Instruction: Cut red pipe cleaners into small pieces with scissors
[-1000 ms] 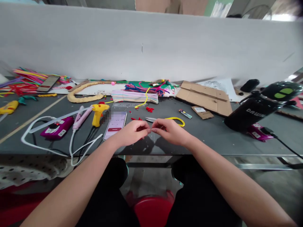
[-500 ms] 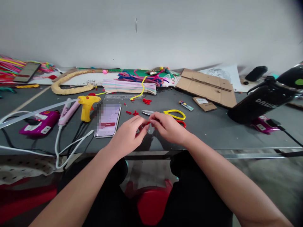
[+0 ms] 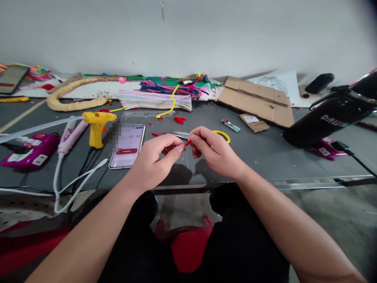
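the left hand (image 3: pixel 156 160) and right hand (image 3: pixel 212 152) pinch a short soft-looking red strip (image 3: pixel 188 142); a loose grip could drop it near yellow-handled metal scissors (image 3: pixel 226 135) just beyond them.

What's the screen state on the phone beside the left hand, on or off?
On: the phone beside the left hand shows a lit display reading 20:30 above a red bar.

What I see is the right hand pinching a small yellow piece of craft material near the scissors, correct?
Not quite: the piece is red, not yellow. The head view shows the right hand pinching it near the scissors.
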{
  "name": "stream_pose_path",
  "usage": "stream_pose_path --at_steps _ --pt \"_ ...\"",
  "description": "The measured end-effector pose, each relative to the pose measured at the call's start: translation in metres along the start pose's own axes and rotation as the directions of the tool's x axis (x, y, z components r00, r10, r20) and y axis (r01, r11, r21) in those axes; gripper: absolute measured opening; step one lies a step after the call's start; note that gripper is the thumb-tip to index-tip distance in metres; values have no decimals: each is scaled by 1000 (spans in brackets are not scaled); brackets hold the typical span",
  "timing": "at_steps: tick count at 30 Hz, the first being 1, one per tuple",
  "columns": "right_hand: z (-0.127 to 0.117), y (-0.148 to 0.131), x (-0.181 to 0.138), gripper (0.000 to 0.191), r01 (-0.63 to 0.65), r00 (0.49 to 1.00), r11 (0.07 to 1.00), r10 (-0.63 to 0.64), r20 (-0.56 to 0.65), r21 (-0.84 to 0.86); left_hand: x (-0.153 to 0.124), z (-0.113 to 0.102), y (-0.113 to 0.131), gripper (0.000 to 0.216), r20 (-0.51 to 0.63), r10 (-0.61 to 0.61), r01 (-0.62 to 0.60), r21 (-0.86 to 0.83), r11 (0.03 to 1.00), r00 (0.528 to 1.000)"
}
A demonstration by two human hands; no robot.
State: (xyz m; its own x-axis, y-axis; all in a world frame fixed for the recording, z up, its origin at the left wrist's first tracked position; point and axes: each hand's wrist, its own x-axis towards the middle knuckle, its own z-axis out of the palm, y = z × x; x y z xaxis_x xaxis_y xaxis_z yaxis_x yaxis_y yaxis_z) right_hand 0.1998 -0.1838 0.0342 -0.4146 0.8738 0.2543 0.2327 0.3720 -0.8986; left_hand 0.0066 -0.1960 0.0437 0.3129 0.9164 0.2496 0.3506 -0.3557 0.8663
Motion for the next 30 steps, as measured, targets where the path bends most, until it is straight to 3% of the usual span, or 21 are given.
stream_pose_path --at_steps 6,10,19,26,30 --pt "-6 4 -5 24 -3 997 991 -8 -81 -133 -1 8 -1 14 -51 153 -139 213 967 987" --pt "-4 5 -10 22 -10 997 994 1 -82 -113 0 15 -2 42 -71 229 -200 286 937 971" --pt "-9 6 -19 28 -76 997 997 77 -24 31 9 22 -9 21 -14 282 -270 241 932 959" --pt "-16 1 -29 24 -58 997 979 48 -56 -196 9 23 -10 19 143 250 -283 303 910 958" --pt "-11 5 -29 21 -54 997 972 41 -60 -231 9 26 -7 21 154 212 -249 285 926 965"
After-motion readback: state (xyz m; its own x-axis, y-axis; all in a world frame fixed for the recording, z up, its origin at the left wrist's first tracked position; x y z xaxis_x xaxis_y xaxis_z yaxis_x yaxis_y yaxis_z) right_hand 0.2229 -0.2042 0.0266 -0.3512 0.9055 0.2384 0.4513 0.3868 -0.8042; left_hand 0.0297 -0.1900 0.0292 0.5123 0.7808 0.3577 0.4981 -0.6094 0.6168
